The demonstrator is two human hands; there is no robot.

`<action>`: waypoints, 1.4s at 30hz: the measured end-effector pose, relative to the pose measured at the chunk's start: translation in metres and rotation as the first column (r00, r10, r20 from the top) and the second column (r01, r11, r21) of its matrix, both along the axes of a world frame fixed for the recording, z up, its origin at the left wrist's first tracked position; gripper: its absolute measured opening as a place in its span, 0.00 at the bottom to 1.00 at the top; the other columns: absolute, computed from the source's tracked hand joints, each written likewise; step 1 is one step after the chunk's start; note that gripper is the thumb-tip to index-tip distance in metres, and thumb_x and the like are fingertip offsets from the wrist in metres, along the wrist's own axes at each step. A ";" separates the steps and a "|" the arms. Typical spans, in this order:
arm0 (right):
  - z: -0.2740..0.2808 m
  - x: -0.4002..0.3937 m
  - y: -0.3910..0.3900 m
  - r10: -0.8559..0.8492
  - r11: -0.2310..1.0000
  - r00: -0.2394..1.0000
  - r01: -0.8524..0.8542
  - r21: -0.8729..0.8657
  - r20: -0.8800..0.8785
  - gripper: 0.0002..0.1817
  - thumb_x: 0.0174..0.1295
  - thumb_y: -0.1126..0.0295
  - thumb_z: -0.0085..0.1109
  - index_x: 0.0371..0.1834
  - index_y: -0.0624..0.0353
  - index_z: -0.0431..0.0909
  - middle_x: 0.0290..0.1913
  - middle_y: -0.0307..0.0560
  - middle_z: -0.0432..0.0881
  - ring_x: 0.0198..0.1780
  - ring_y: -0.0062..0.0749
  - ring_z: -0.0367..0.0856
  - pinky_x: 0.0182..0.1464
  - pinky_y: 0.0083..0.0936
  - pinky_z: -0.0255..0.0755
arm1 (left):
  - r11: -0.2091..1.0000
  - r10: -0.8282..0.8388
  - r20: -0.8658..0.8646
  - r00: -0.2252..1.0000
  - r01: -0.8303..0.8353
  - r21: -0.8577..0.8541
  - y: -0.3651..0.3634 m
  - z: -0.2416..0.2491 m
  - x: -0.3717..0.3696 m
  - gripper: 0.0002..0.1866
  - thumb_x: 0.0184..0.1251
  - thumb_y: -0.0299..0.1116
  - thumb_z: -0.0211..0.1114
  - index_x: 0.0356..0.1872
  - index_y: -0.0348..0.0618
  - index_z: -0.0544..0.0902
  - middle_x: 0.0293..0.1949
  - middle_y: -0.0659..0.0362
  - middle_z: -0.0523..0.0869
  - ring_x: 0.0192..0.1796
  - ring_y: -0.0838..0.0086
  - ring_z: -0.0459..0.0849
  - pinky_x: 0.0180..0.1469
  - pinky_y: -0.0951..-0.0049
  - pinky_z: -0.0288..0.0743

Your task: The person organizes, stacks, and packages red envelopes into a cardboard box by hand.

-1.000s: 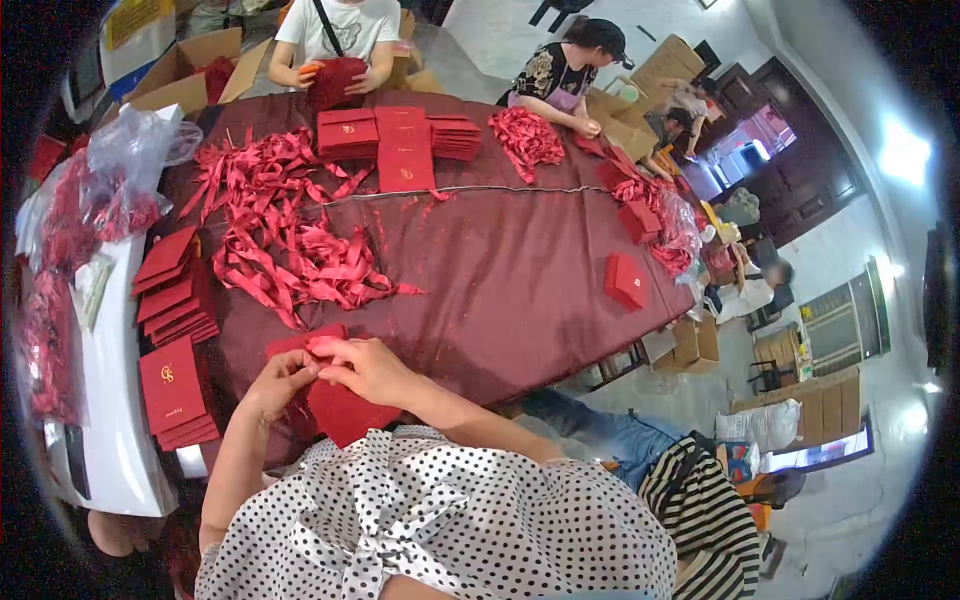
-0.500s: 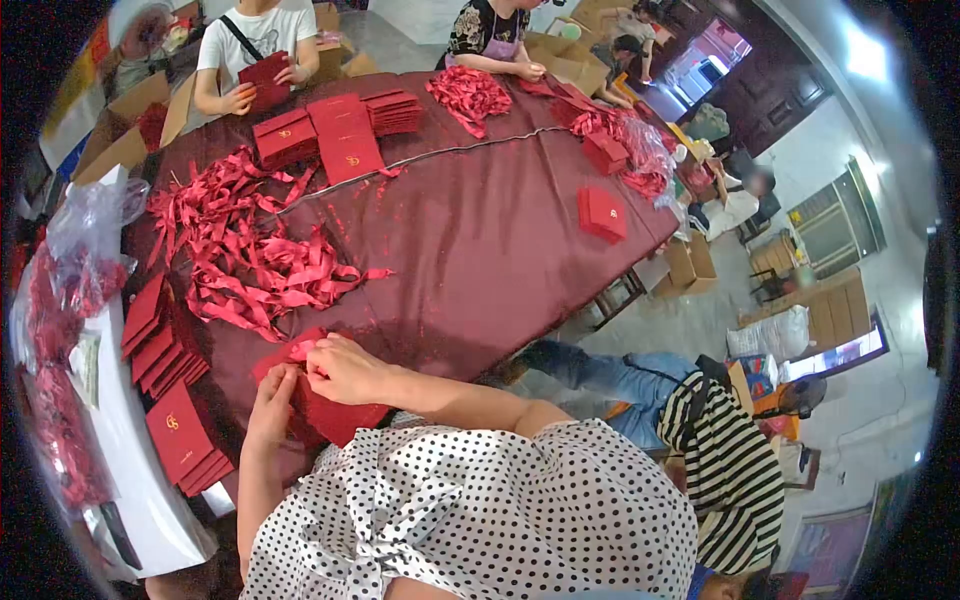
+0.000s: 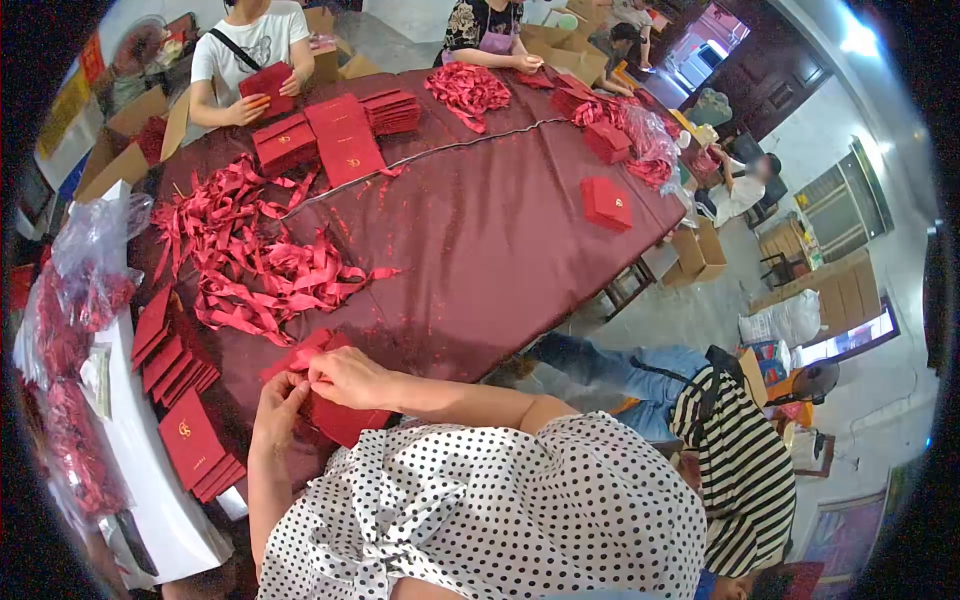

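Observation:
Close to my body at the near table edge, a red folder-like packet lies under my hands. A red ribbon is looped at its top. My right hand is closed in a pinch on the ribbon, above the packet. Beside it my left hand is also closed, thumb and fingertips pressed together against the ribbon; the exact grip is partly hidden. Just beyond lies a tangled heap of loose red ribbons. Stacked red packets with gold print are left of my left hand.
A dark red cloth covers the table. More packet stacks stand across it, with another packet stack on the right. Bagged ribbons lie at left. Co-workers stand at the far side; a person in a striped shirt is at my right.
My fingertips have drawn closer together at the ribbon. The whole view has shifted slightly. Across the table, a co-worker's hands have moved a little around a red packet.

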State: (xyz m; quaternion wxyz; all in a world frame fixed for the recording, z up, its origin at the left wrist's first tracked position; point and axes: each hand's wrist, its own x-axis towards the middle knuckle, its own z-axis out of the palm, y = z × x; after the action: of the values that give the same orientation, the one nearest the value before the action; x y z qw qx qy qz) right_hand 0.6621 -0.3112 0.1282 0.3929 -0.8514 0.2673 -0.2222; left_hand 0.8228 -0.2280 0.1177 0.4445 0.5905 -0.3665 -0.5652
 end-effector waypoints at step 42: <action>0.017 0.002 0.016 0.095 0.990 0.994 -0.100 -0.098 -0.046 0.08 0.54 0.65 0.62 0.31 0.58 0.78 0.25 0.50 0.77 0.31 0.44 0.78 0.34 0.36 0.73 | 0.792 -0.253 0.638 0.727 0.535 -0.295 -0.003 0.023 0.031 0.04 0.52 0.26 0.61 0.26 0.35 0.77 0.30 0.51 0.76 0.36 0.61 0.76 0.40 0.67 0.70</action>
State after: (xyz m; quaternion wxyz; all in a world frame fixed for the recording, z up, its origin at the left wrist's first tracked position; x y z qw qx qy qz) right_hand 0.6638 -0.2948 0.1447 0.3542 -0.8866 0.2220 -0.1982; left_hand 0.8535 -0.2314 0.1406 0.3062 0.5131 -0.7249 -0.3429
